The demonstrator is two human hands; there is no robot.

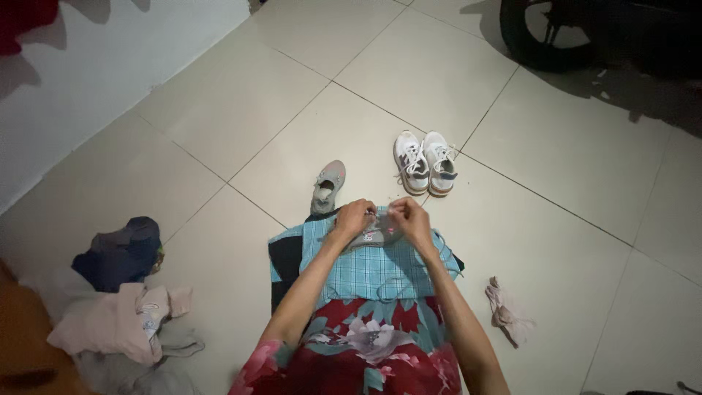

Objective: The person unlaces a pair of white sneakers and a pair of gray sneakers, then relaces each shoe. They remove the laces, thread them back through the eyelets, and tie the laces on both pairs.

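A grey shoe (374, 235) rests on a blue checked cloth (365, 267) spread over my lap. My left hand (353, 217) grips the shoe at its left side. My right hand (409, 219) is closed on the shoe's right side, fingers pinched near the lace area. Its matching grey shoe (327, 186) lies on the tiled floor just beyond my left hand. A pair of white sneakers (426, 162) stands side by side on the floor beyond my right hand.
A pile of clothes (121, 314) in pink, grey and dark blue lies at the left. A crumpled pale rag (507, 313) lies on the floor at the right. A dark wheel (537, 40) stands at the top right. A white wall (80, 80) runs along the left.
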